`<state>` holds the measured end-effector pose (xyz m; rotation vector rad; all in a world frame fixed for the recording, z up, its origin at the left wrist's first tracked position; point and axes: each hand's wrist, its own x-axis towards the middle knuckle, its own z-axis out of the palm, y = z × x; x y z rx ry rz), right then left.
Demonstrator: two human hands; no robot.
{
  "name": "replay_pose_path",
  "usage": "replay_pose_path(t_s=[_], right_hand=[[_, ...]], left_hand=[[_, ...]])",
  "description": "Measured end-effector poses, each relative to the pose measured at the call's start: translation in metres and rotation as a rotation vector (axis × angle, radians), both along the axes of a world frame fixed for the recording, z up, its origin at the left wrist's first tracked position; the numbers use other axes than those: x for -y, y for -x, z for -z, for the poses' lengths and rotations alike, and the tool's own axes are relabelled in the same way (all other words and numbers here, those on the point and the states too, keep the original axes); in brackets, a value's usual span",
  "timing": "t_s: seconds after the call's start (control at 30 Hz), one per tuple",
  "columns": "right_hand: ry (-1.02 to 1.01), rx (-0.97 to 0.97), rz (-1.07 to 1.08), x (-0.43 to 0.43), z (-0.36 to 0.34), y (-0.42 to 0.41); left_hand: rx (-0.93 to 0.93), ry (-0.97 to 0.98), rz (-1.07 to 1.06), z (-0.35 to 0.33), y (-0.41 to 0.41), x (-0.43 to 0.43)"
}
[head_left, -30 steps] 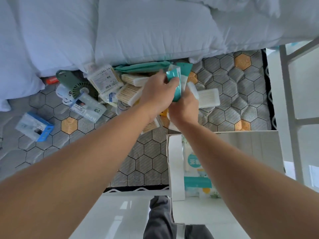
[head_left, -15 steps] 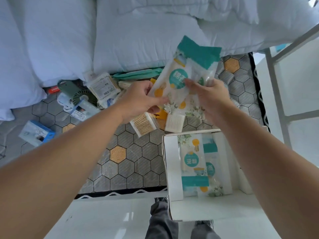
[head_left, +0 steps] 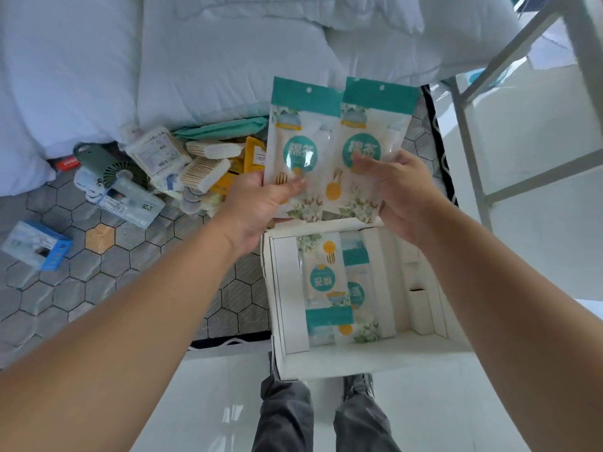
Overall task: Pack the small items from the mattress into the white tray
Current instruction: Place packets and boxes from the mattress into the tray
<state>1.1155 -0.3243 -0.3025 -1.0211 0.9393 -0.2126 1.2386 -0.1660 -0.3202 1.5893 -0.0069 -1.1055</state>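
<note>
Two cotton-swab packets, upright, edges overlapping, above the far rim of the white tray (head_left: pixel 359 358). The left packet (head_left: pixel 300 138) is pinched low between thumb and fingers of the left hand (head_left: pixel 257 203); the right packet (head_left: pixel 370 135) likewise by the right hand (head_left: pixel 403 190). Risk: slick film slips from the light pinch, landing askew across the packed packets (head_left: pixel 324 282) inside.

Bedding: white pillows (head_left: pixel 228 70) heaped along far side.
Right side: white metal bars (head_left: pixel 470 151), angled.
Underfoot: glossy white floor (head_left: pixel 208 402).
</note>
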Motion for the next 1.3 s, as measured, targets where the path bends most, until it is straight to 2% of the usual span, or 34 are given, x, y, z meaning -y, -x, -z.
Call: replay_pose_path(t_s=[0.2, 0.33, 0.47, 0.53, 0.67, 0.83, 1.03, 1.13, 1.3], right_hand=[[-0.048, -0.035, -0.019, 0.004, -0.004, 0.038], [-0.017, -0.060, -0.086, -0.001, 0.000, 0.063], [0.000, -0.171, -0.193, -0.012, 0.017, 0.089], [-0.045, -0.234, -0.237, -0.019, 0.029, 0.104], [-0.005, -0.385, -0.333, -0.035, 0.054, 0.131], [-0.011, -0.463, -0.293, -0.053, 0.076, 0.141], [0.164, -0.588, -0.465, -0.081, 0.098, 0.124], [0.383, -0.619, -0.602, -0.087, 0.114, 0.123], [0.574, -0.679, -0.728, -0.092, 0.130, 0.123]], left_hand=[[0.013, -0.001, -0.050, -0.002, 0.042, -0.010], [0.055, -0.112, -0.088, 0.002, 0.067, -0.029], [0.042, -0.195, -0.228, 0.005, 0.091, -0.050], [0.055, -0.217, -0.254, 0.005, 0.102, -0.057], [0.068, -0.240, -0.279, 0.004, 0.115, -0.069], [0.106, -0.272, -0.279, 0.003, 0.121, -0.076], [0.150, -0.318, -0.212, 0.005, 0.131, -0.081], [0.167, -0.346, -0.183, 0.009, 0.133, -0.081], [0.189, -0.363, -0.104, 0.016, 0.132, -0.074]])
